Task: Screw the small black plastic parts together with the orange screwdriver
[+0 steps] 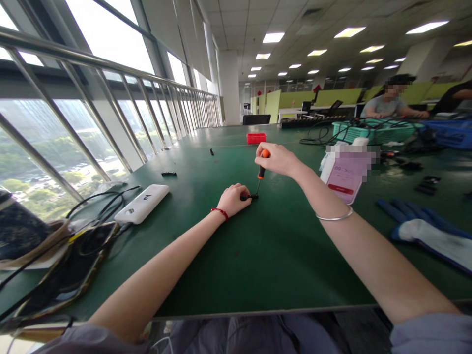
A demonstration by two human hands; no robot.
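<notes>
Out on the green desk [228,265], the left hand [233,199] had its fingers pinched on a small black part [254,196], low at the surface, and the right hand [277,158], fingers gripping an orange-and-black screwdriver [261,172] by its handle, held the shaft slanting right down to that part! Beyond them sat a red basket [256,139]

Green partitions [295,100], black chairs [257,119], ceiling lights [273,38] — it's an office.
</notes>
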